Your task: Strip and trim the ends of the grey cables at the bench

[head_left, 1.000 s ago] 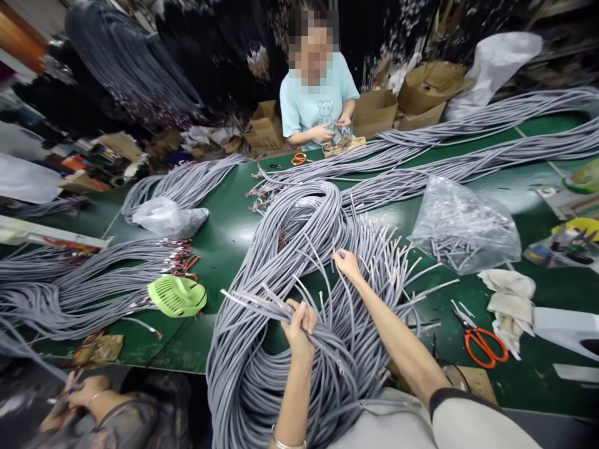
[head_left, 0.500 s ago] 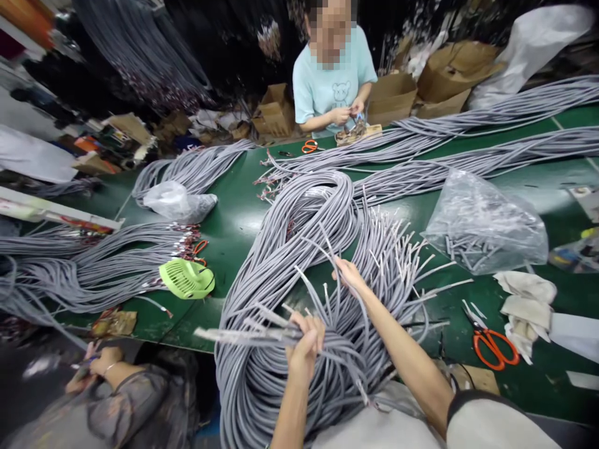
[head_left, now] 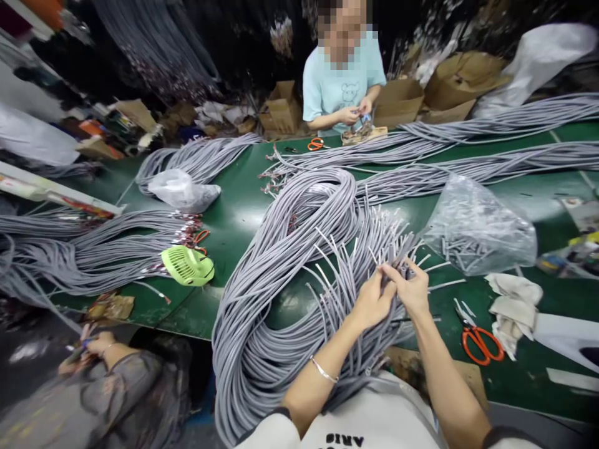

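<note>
A large coil of grey cables point(head_left: 262, 249) lies in front of me, its pale, stripped ends point(head_left: 384, 224) fanned out on the right side. Over those ends my two hands meet. My left hand point(head_left: 374, 298) is closed, its fingertips pressed against the other hand. My right hand point(head_left: 412, 288) is closed too, around a small bunch of short grey tubes point(head_left: 397, 251) that stick up between the fingers. Some hollow round ends show there. How the left fingers grip the bunch is partly hidden.
Right of my hands are a clear plastic bag point(head_left: 482, 231) of short grey pieces, orange-handled scissors point(head_left: 482, 344) and a cloth point(head_left: 515, 305). A green fan point(head_left: 187, 265) stands left. One co-worker point(head_left: 344, 81) sits opposite, another person's sleeve point(head_left: 107, 386) is lower left. More cable bundles point(head_left: 468, 165) cross the green table.
My left hand has let go of the cable ends it held at the left and moved right. Both hands have come together over the fanned ends, with short grey tubes between them.
</note>
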Action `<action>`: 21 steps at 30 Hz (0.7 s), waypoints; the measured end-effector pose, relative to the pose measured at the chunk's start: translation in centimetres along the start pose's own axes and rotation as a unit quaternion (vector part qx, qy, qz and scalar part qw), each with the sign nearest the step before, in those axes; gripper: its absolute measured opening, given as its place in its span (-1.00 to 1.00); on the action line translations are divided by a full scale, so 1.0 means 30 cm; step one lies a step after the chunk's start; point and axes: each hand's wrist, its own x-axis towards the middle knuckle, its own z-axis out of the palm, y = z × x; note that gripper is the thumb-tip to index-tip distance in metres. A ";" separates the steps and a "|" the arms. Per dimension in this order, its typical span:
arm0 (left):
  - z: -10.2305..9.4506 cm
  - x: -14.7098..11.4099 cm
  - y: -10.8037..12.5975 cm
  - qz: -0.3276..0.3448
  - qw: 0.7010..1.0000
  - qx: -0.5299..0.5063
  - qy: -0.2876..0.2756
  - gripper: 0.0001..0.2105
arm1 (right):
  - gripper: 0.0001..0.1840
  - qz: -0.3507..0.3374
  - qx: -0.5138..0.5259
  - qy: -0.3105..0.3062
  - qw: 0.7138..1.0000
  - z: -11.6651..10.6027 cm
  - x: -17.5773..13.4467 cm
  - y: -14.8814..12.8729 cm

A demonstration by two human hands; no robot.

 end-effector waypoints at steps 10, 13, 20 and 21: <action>0.062 0.021 -0.027 -0.076 0.988 -0.071 -0.113 -0.52 | -0.56 -0.001 0.124 0.032 0.992 -0.107 0.059 -0.049; 0.062 0.010 -0.027 -0.100 0.987 -0.071 -0.103 -0.51 | -0.60 0.010 0.162 0.046 0.986 -0.124 0.076 -0.066; 0.083 -0.035 0.004 -0.121 0.988 -0.049 -0.083 -0.51 | -0.64 0.087 0.221 0.164 0.958 -0.127 0.113 0.011; 0.085 -0.054 0.014 -0.122 0.988 -0.048 -0.087 -0.51 | -0.68 0.097 0.225 0.183 0.952 -0.144 0.125 0.025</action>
